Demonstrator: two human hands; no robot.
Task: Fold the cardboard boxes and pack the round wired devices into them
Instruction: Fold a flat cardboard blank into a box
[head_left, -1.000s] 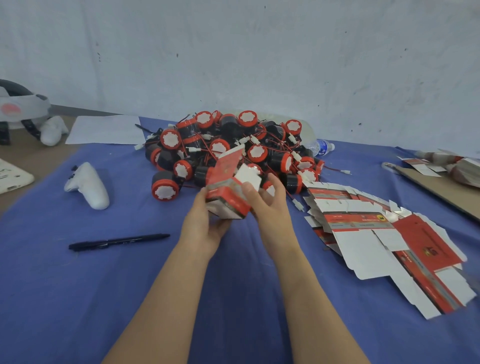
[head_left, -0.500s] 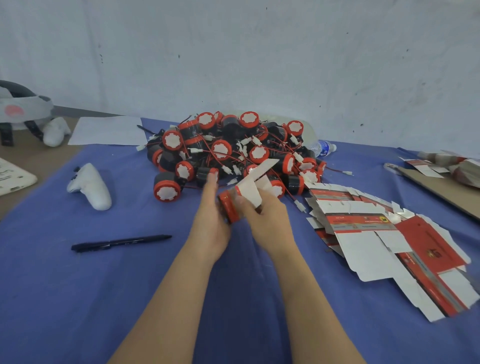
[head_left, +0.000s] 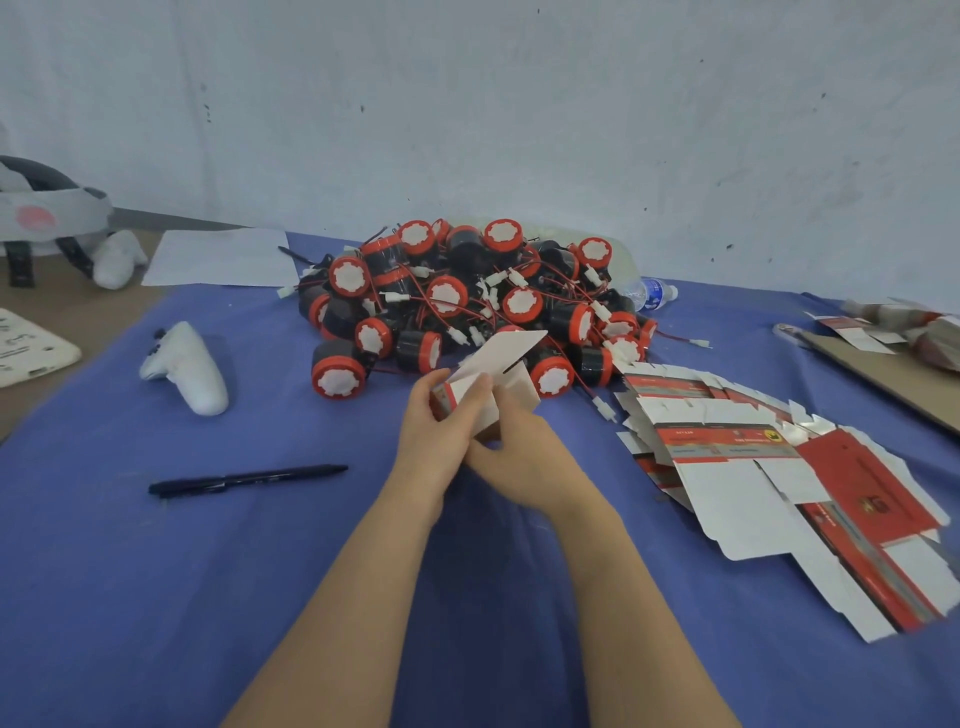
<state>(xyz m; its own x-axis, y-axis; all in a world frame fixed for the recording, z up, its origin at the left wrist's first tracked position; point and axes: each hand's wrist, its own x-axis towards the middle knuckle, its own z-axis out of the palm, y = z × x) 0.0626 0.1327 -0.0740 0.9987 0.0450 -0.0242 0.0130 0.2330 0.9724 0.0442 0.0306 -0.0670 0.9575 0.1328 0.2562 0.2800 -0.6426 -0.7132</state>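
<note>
A small red-and-white cardboard box (head_left: 501, 371) is held above the blue cloth in front of me, with a white flap sticking up and away. My left hand (head_left: 434, 441) grips its left side, fingers curled round the red edge. My right hand (head_left: 524, 452) holds it from the right and below. Behind the box lies a heap of round black-and-red wired devices (head_left: 467, 306) with white caps and connectors. To the right lies a spread of flat unfolded boxes (head_left: 769, 483), red and white.
A black pen (head_left: 244, 479) lies on the cloth at the left. A white controller (head_left: 189, 371) sits beyond it, and a white headset (head_left: 47, 218) rests at the far left. A sheet of paper (head_left: 218, 257), a water bottle (head_left: 649, 293) and a cardboard board (head_left: 883, 374) line the back and right.
The box was turned in both hands from red face toward me to white inside, its flap now raised. Both hands dropped slightly toward the cloth.
</note>
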